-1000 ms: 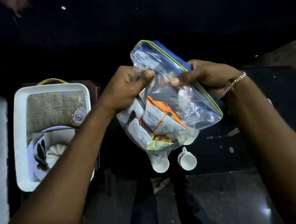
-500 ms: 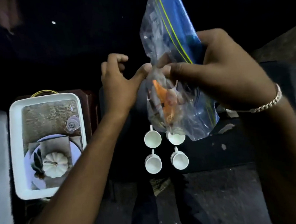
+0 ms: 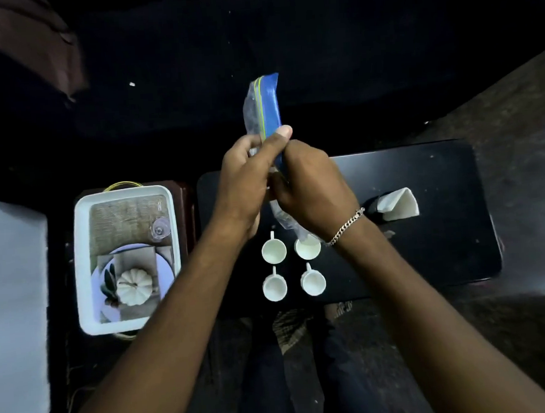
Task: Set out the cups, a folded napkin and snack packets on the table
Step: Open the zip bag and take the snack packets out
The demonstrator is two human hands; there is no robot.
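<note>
Both my hands grip a clear zip bag [image 3: 263,108] with a blue and green seal, held edge-on above the dark table [image 3: 433,254]. My left hand [image 3: 247,176] pinches its left side near the seal; my right hand [image 3: 311,188], with a chain bracelet on the wrist, holds the right side. The bag's contents are hidden behind my hands. Several small white cups [image 3: 274,251] stand in a square on the table below the bag, handles pointing away. A folded white napkin [image 3: 398,203] lies on the table to the right.
A white tray [image 3: 82,250] on a stand at the left holds a burlap mat, a small glass [image 3: 161,227], a plate and a white pumpkin [image 3: 134,286]. My legs show below the table's near edge. The surroundings are dark.
The bag has turned edge-on and dropped lower in view. My left hand has closed on it again, and both hands have come together. The packets no longer show.
</note>
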